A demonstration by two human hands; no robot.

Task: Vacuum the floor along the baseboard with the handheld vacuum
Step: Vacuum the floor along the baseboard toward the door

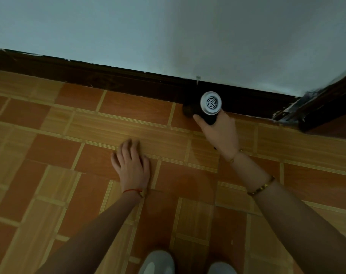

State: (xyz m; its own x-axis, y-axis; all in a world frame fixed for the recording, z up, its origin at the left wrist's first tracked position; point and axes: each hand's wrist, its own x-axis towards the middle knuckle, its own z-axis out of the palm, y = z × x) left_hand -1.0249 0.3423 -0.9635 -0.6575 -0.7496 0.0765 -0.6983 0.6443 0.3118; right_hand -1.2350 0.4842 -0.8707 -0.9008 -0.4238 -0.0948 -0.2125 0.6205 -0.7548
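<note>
My right hand [219, 129] is wrapped around the dark body of the handheld vacuum [208, 106], fingers closed on its grip, with the round grey vented end cap facing up toward me. The working end points down and away, right where the floor [128, 123] meets the dark baseboard [128, 82] — the nozzle itself is lost against that dark strip, so I cannot tell whether it is touching the tiles or just above them.

My left hand [131, 165] holds nothing; it lies open, palm down, fingers spread flat on the patterned floor, well apart from the vacuum, and I judge it is propping me up as I lean in.

As for progress, I am working close to the corner on the right, where a second run of baseboard [326, 107] turns toward me. A long stretch of the baseboard runs off to the left. The tiles show no obvious dirt on either side, so I cannot say which part is done — only that the job is underway, and, as I judge it, some edge is left.
</note>
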